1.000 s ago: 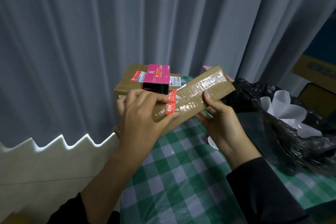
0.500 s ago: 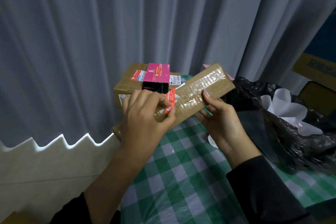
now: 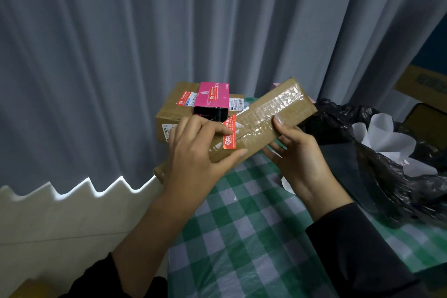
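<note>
Left hand [image 3: 193, 155]: fingers curled over, thumb clamping below. Right hand [image 3: 297, 159]: cupped palm-up, thumb pressing on top.

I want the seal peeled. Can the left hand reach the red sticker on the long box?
Probably yes: the left hand grips the long box, one fingertip beside the red sticker, which lies uncovered.

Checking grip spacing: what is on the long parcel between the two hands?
Head view: the cardboard parcel shows a red sticker by the left hand, then wrinkled clear tape up to the right hand.
</note>
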